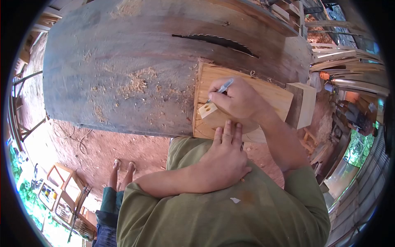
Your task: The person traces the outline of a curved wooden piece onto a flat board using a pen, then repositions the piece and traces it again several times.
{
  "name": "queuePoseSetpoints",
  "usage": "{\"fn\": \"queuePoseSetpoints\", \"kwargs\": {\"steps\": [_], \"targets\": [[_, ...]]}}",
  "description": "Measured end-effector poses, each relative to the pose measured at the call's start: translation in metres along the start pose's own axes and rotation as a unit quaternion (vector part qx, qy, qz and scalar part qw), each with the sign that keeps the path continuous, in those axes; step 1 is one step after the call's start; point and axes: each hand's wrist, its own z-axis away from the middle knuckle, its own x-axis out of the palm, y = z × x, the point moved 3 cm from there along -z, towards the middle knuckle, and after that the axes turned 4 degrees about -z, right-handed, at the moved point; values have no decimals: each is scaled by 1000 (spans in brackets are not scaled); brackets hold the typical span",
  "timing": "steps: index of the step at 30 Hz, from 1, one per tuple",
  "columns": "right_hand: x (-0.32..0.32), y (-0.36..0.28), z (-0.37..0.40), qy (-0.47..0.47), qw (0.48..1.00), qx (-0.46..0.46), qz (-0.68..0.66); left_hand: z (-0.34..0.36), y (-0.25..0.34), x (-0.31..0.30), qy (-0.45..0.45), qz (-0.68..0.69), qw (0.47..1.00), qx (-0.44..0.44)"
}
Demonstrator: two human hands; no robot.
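My right hand (pixel 236 99) is closed around a pen (pixel 226 85), its tip pointing down at the wooden board (pixel 263 88). Just below the tip lies a small pale wood block (pixel 207 110) with dark holes in it. A thin wooden piece (pixel 230 117) with a curved edge rests on the board, partly covered by both hands. My left hand (pixel 227 154) lies flat with fingers stretched out, the fingertips pressing on that thin piece near the board's front edge.
A saw blade (pixel 216 42) sticks up through the worn worktable (pixel 164 45), beyond the board. Sawdust (pixel 138 81) is scattered to the left. A thick wood block (pixel 305 106) stands right of the board. Another person's legs (pixel 119 181) show at lower left; stacked planks (pixel 349 59) lie at right.
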Motion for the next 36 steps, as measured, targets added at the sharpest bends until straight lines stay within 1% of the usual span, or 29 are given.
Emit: {"fn": "queuePoseSetpoints", "kwargs": {"steps": [3, 5, 9, 11, 12, 14, 15, 17, 18, 20, 21, 23, 24, 26, 27, 29, 30, 32, 36], "targets": [[-2, 4, -1, -8, 1000, 16, -4, 0, 0, 1, 7, -2, 1000, 3], [-6, 16, -3, 42, 998, -48, 27, 0, 0, 0, 10, -3, 1000, 2], [-16, 6, 0, 43, 998, -28, 41, -1, 1, 0, 13, -2, 1000, 0], [-5, 12, 1, 42, 997, -45, -48, -3, 1, -1, 5, -5, 1000, -7], [-5, 15, 2, 45, 997, -44, -50, -3, 2, -1, 2, -5, 1000, -4], [-6, 19, 4, 55, 998, -32, 5, -3, 2, -3, 2, -12, 1000, 0], [-10, 18, 7, 58, 998, -30, 3, -3, 2, -3, -1, -12, 1000, 3], [-22, 15, 18, 77, 997, 7, -31, -2, 3, -3, 2, -25, 1000, 4], [-23, 22, 23, 83, 996, 10, -34, -2, 3, -3, -3, -25, 1000, 9], [-20, 34, 32, 99, 988, -105, -63, -4, 3, -5, -21, -34, 999, 5], [-20, 37, 36, 105, 987, -102, -66, -4, 3, -6, -27, -35, 999, 11], [-19, 39, 46, 97, 985, -138, -32, -4, 4, -6, -21, -35, 999, 10], [-17, 41, 48, 103, 985, -134, -36, -4, 4, -6, -28, -36, 999, 15], [-10, 44, 50, 115, 978, -151, -91, -5, 4, -6, -27, -34, 999, 11], [-7, 48, 50, 121, 977, -148, -94, -6, 5, -7, -33, -35, 999, 15], [-4, 51, 52, 140, 969, -203, -14, -7, 6, -9, -41, -27, 999, 4], [-7, 52, 54, 144, 969, -201, -16, -7, 6, -9, -44, -27, 999, 7], [-14, 53, 57, 90, 976, -181, 77, -7, 5, -9, -43, -23, 999, 1], [-15, 49, 56, 128, 977, -161, 56, -8, 8, -9, -53, -27, 998, 1]]}}
